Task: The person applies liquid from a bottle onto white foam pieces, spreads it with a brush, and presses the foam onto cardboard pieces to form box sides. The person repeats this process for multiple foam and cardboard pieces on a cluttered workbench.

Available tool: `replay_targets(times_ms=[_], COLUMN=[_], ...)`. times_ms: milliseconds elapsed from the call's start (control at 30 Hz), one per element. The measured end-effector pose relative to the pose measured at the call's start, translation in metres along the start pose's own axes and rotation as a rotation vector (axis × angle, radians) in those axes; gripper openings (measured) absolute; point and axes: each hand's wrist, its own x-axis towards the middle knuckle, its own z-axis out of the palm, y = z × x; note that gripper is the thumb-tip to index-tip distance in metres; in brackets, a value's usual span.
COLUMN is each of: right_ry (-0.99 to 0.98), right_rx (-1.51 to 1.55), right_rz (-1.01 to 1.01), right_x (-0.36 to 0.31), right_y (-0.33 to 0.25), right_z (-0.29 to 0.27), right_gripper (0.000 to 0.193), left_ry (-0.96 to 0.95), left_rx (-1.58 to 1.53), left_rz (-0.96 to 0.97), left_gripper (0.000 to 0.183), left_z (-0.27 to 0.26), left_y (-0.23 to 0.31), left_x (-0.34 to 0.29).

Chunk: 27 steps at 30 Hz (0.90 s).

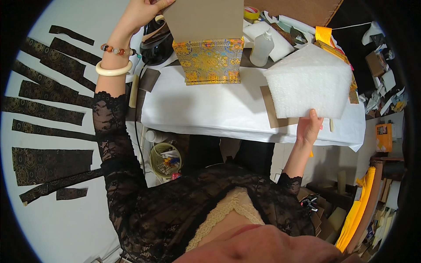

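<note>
A brocade-covered box [212, 61] in gold and blue stands on the white-covered table, with its grey-brown lid panel [206, 19] raised above it. My left hand [144, 15] reaches up to the panel's far left corner. Its thumb and fingers are closed at that edge; the fingertips are partly cut off by the picture's top. My right hand [310, 128] grips the near edge of a thick white foam block [309, 87], thumb on top. The block is held tilted over the table's right part. Beneath it a grey-brown board [274, 107] shows in part.
Dark patterned fabric strips [48, 109] lie spread on the white surface at left. A black kettle-like vessel [157, 46] and a clear plastic bottle [262, 49] stand behind. Yellow tape [251, 13] and scraps lie at the back. A bin [165, 160] sits below the table edge.
</note>
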Motion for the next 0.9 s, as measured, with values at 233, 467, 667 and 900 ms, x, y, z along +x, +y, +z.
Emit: replay_targets(times_ms=[233,467,667,900], right_ry=[-0.016,-0.029,-0.047,-0.028], right_rx=[-0.001,0.009,0.015,0.019], right_rz=[0.011,0.016,0.026,0.029], right_x=[0.0,-0.002,-0.002,-0.002], right_y=[0.004,0.003,0.008,0.007], right_z=[-0.002,0.003,0.004,0.002], right_gripper=[0.079,0.082,0.082,0.078], left_ry=[-0.019,-0.01,0.067,-0.021], left_rx=[-0.023,0.038,0.057,0.017], left_rz=[0.049,0.05,0.022,0.055], left_gripper=[0.005,0.006,0.008,0.011], left_z=[-0.002,-0.004,0.007,0.011], left_y=[-0.007,0.005,0.013,0.024], left_x=[0.005,0.009,-0.001,-0.005])
